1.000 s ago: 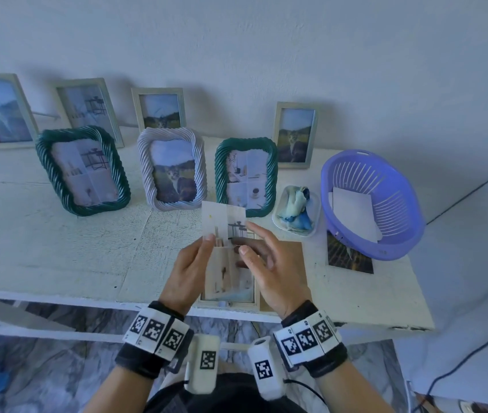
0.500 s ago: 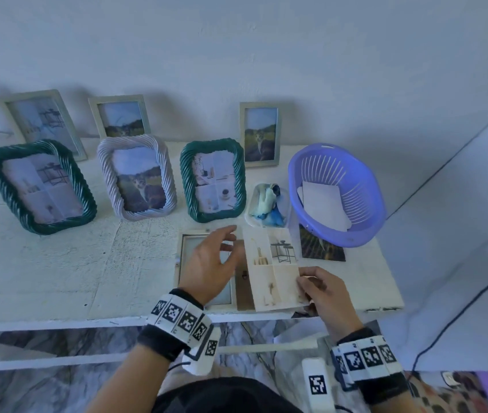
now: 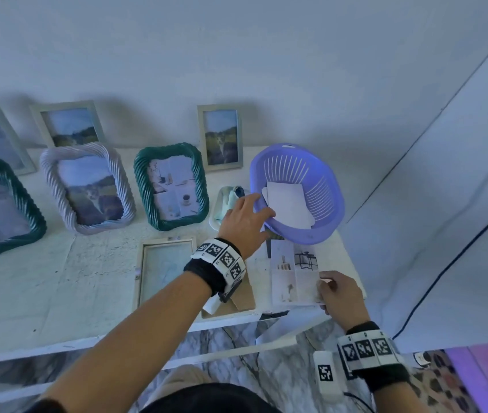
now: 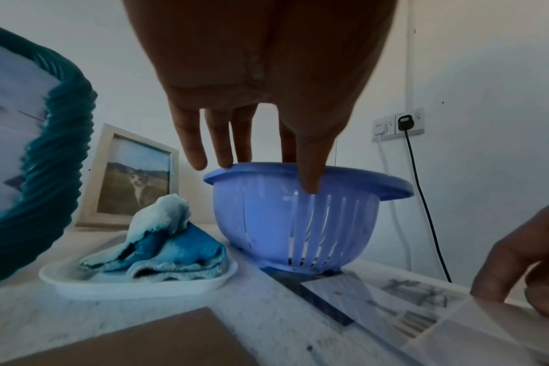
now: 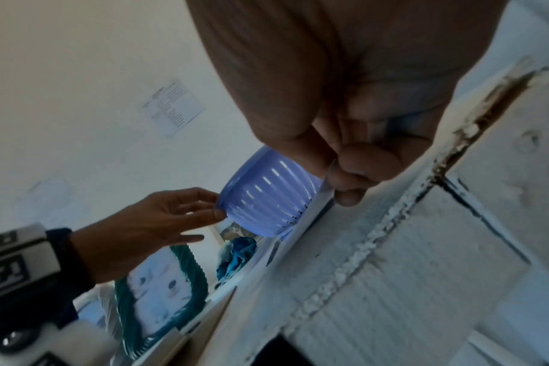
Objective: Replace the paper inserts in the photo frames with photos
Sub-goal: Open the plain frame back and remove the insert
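Note:
My left hand [image 3: 248,217] is at the near rim of the purple basket [image 3: 323,180]. Its thumb lies on the outer wall [image 4: 309,183] and two fingers go over the rim, pinching it. White paper sheets [image 3: 288,207] lie in the basket. My right hand [image 3: 336,293] pinches the corner of a paper insert [image 3: 293,275] printed with furniture pictures, which lies by the table's front right edge. A dark photo [image 4: 317,299] lies partly under the basket and the insert. An opened pale frame [image 3: 165,269] lies flat on the table, with its brown backing board [image 3: 244,296] beside it.
Several filled frames stand along the wall, among them a green rope frame [image 3: 171,186] and a small pale frame [image 3: 220,137]. A white dish with a blue cloth [image 4: 160,250] sits left of the basket. The table [image 3: 58,278] ends just right of the basket.
A second ago both hands held the insert above the flat frame. My right hand has carried it to the table's right front. My left hand has left the frame and reached the basket rim.

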